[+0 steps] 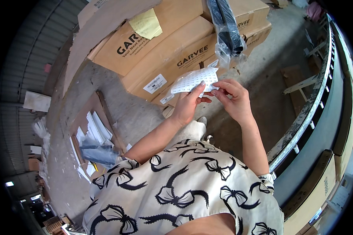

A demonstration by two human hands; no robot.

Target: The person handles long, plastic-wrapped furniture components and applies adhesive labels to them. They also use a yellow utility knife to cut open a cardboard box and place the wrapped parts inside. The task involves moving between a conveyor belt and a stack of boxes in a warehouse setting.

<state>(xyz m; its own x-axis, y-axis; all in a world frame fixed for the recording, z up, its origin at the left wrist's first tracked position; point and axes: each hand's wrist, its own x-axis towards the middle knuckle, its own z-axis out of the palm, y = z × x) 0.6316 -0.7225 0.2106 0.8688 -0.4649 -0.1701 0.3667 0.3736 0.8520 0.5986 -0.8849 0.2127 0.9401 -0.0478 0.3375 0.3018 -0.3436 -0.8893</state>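
Note:
A white sheet of small printed stickers [196,80], partly in or beside clear plastic, is held up in front of me. My left hand [189,103] grips its lower edge, with the thumb on top and the fingers beneath. At the sheet's right corner, my right hand [233,98] has thumb and forefinger pinched together. Whether that pinch holds the sheet's corner or a single sticker is too small to tell. Just beyond the sheet lie large brown cardboard boxes [161,53] in a stack.
Black parts wrapped in clear plastic [227,29] lie across the boxes, near a yellow paper [146,24]. A conveyor [319,113] curves along my right, carrying a flat carton [313,188]. On the left, an opened carton [91,102] has white strips [99,127] and a plastic-wrapped bundle [98,150].

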